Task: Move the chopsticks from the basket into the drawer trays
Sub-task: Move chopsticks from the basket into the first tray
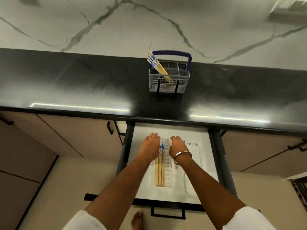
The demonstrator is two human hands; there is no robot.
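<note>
A grey cutlery basket with a blue handle stands on the black counter. Several blue-tipped bamboo chopsticks lean to the left in it. Below, the drawer is pulled out, with white trays inside. More chopsticks lie lengthwise in the left tray. My left hand lies palm down, fingers extended, at the far end of that tray beside the chopstick tips. My right hand, a metal bangle on its wrist, hovers just right of them with its fingers bent down and hidden.
The black counter runs across the view in front of a marble wall. Cabinet doors with black handles flank the drawer. The drawer's own handle is at the near edge, with a bare foot on the floor below.
</note>
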